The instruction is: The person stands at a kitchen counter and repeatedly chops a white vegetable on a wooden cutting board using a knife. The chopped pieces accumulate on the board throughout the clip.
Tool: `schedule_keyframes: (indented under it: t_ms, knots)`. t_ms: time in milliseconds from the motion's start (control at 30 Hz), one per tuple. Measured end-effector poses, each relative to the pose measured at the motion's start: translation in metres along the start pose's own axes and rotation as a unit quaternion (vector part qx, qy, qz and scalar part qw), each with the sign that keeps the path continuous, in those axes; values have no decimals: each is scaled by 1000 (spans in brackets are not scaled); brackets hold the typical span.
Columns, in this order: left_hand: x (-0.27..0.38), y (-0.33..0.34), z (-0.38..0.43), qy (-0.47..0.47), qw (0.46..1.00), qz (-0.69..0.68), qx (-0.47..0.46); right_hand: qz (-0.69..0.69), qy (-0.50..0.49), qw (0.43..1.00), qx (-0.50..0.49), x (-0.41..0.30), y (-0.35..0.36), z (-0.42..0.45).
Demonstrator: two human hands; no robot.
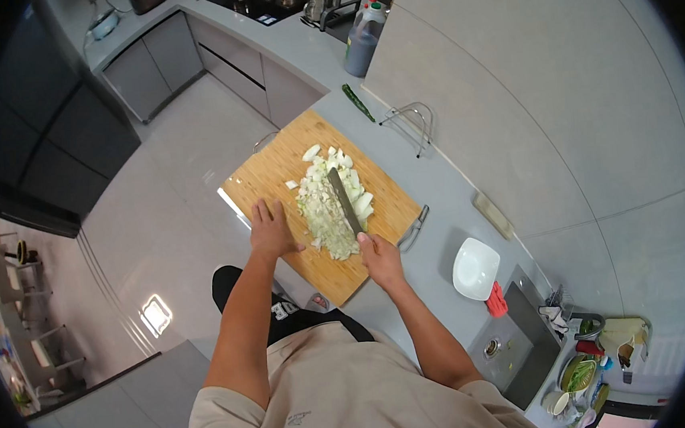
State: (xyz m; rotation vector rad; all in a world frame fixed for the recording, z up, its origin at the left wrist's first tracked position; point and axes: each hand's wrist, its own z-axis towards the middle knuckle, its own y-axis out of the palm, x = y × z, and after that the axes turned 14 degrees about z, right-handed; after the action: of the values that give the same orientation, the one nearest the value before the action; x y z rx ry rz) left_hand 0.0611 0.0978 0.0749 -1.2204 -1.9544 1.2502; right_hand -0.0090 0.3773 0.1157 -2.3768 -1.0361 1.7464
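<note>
My right hand [380,260] grips the handle of a kitchen knife [343,199], whose blade stands edge-down in a heap of chopped pale green-white vegetable [325,206], possibly cabbage or onion. Larger pieces lie at the heap's far end and on the right of the blade; finer bits are on the left. Under it all is a wooden cutting board [393,207] with a metal handle at each end. My left hand [272,228] rests palm down on the board's left edge, fingers apart and holding nothing. The knife handle is mostly hidden in my fist.
A white bowl [475,270] stands on the counter [427,295] at right, touching a red cloth [496,300] beside the sink [510,345]. Beyond the board lie a green chili pepper [358,102] and a metal rack [413,121] near the wall. Large bottles [363,40] stand farther back.
</note>
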Motion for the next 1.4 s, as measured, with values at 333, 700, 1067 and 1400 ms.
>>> schedule_keyframes:
  t_ms: [333, 700, 1067, 1400]
  knots:
    - [-1, 1, -1, 1, 1000, -14, 10, -3, -11, 1000, -3, -3, 7, -6]
    - [2, -1, -1, 6, 1000, -10, 4, 14, -40, 998, 46, 9, 12, -2]
    - [-1, -1, 0, 10, 1000, -4, 0, 48, 13, 998, 35, 8, 4, -5]
    - [2, -2, 0, 4, 1000, -14, -3, 17, -5, 998, 54, 12, 5, -4]
